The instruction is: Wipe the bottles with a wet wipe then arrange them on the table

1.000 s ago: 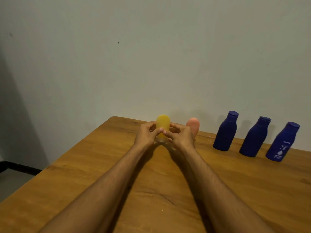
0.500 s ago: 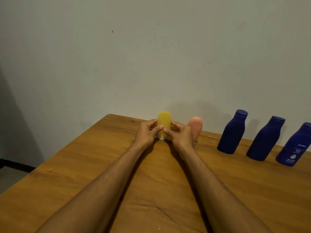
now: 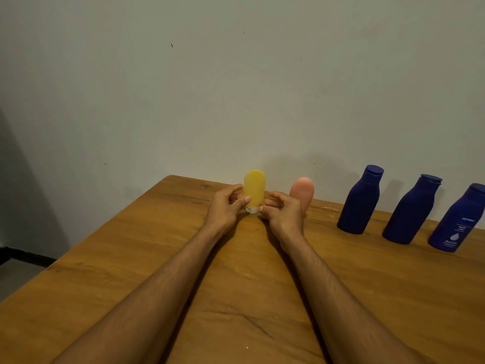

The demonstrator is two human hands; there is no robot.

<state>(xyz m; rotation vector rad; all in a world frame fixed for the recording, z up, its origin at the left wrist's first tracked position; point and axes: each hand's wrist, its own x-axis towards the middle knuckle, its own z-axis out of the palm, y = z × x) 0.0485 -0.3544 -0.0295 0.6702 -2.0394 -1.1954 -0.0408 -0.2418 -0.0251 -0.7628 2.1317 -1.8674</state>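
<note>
left hand [image 3: 225,206]: pinching the yellow bottle [image 3: 254,187] at its left side
right hand [image 3: 283,211]: pinching its right side
change: thumbs are parting, uncovering its front

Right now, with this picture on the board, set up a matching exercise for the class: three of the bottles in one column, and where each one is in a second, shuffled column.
Column one
1. yellow bottle
2. pink bottle
3. blue bottle with white print

Column two
A. last in the row, at the right edge of the view
B. held cap down between the left hand and the right hand
C. on the table beyond the right hand, partly hidden by it

Pairs: 1-B, 2-C, 3-A
</note>
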